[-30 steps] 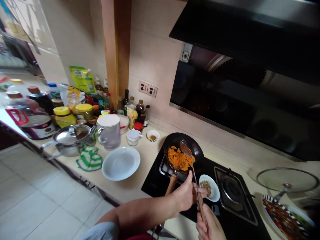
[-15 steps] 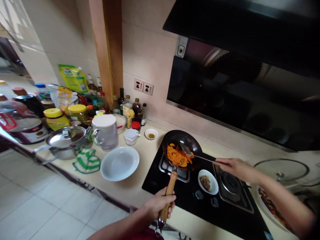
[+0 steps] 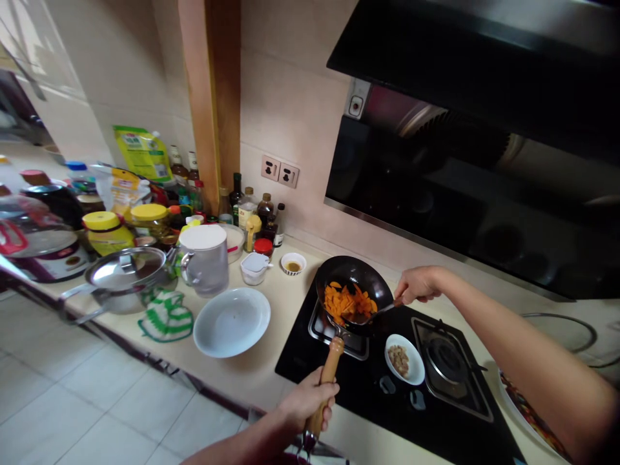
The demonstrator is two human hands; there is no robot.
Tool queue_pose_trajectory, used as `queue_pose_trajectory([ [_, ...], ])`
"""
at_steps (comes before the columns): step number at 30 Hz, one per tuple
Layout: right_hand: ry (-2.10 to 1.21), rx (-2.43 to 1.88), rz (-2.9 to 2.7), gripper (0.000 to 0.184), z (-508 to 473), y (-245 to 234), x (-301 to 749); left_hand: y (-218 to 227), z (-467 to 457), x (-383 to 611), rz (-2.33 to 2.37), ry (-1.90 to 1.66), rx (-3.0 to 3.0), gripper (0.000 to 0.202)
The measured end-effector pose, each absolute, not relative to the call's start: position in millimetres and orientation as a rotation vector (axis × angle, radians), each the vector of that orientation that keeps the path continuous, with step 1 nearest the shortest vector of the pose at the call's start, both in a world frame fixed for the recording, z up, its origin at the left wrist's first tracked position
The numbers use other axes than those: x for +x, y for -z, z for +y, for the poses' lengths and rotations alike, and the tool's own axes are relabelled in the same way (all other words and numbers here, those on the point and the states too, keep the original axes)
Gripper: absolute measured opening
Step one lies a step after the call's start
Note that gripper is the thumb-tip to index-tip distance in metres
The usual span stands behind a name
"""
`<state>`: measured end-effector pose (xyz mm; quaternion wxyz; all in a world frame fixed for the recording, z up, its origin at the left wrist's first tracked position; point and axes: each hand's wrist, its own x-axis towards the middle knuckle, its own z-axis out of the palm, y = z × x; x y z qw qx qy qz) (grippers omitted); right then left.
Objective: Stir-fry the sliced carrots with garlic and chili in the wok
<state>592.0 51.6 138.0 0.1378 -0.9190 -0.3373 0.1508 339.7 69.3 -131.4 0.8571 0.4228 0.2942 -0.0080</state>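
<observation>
A black wok (image 3: 356, 268) sits on the left burner with orange carrot slices (image 3: 346, 300) gathered in its near half. My left hand (image 3: 312, 402) is wrapped round the wok's wooden handle (image 3: 332, 361). On the wok's right side, my right hand (image 3: 420, 284) grips a spatula (image 3: 382, 311) by its wooden end. The spatula's blade lies low in the wok, against the carrot, partly hidden by the slices. To the right of the wok handle, a small white bowl (image 3: 417, 368) with chopped brownish pieces (image 3: 398, 359) rests on the black cooktop (image 3: 358, 387).
Left of the cooktop stand a white plate (image 3: 232, 323), a striped cloth (image 3: 167, 316), a lidded pot (image 3: 128, 278) and a plastic jug (image 3: 206, 261). Bottles and jars crowd the back. A range hood (image 3: 436, 187) overhangs the stove. At right are a glass lid (image 3: 571, 323) and another plate (image 3: 520, 413).
My right hand has moved left and up, closer to the wok, and the spatula blade has dropped to the near right of the carrots. My left hand still holds the handle.
</observation>
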Motion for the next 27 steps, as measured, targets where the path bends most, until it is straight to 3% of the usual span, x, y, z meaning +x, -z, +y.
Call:
queue_pose_trajectory([
  [5, -1.1, -2.81, -0.928, 0.027, 24.3, -163.9, 588.6, 135.5, 71.2, 341.2, 0.611, 0.025, 0.893, 0.041],
  [9, -1.275, -2.826, -0.858, 0.027, 28.5, -174.0, 577.9, 135.3, 70.3, 342.0, 0.599, 0.018, 0.894, 0.042],
  [16, -1.137, -2.597, -0.815, 0.025, 46.6, -136.5, 566.6, 133.1, 68.9, 341.9, 0.608, 0.006, 0.88, 0.05],
  [20, -1.127, -2.517, -0.794, 0.038, 18.0, -139.0, 579.1, 132.8, 69.2, 342.1, 0.621, 0.03, 0.867, 0.048],
  [23, -1.072, -2.661, -0.886, 0.042, 6.1, -154.3, 580.3, 133.2, 69.5, 342.0, 0.62, 0.035, 0.87, 0.046],
  [27, -1.027, -3.025, -1.148, 0.03, 21.4, -166.3, 571.9, 135.6, 69.4, 342.2, 0.59, 0.016, 0.882, 0.044],
])
